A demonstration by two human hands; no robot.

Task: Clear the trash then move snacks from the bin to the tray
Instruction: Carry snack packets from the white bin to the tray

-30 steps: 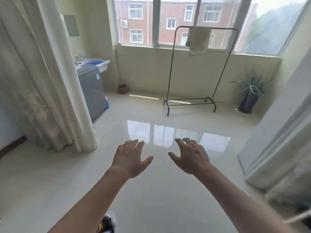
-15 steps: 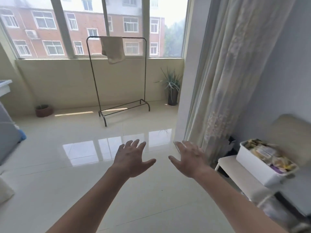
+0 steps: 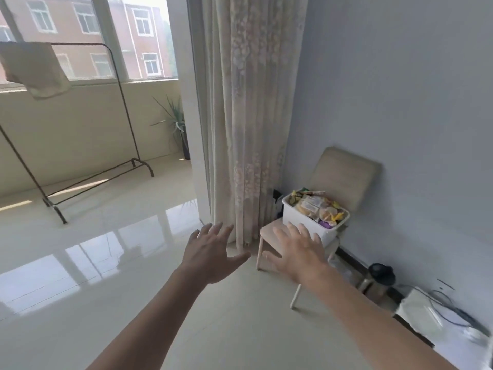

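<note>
A white bin [image 3: 306, 224] heaped with wrapped snacks [image 3: 316, 206] stands on the seat of a beige chair [image 3: 346, 174] against the grey wall at the right. My left hand [image 3: 210, 252] and my right hand [image 3: 296, 252] are held out in front of me, palms down, fingers spread, holding nothing. Both hover above the floor, well short of the bin. No tray is in view.
A cream curtain [image 3: 248, 116] hangs just left of the chair. A black clothes rack [image 3: 128, 113] with a towel [image 3: 34, 68] stands at the far left, a potted plant [image 3: 178, 129] behind it. White things and black cables [image 3: 448, 311] lie at the lower right.
The view has swung to the right: the clothes rack slid left, and the chair with the snack bin came nearer the middle. Both hands keep the same spread pose.
</note>
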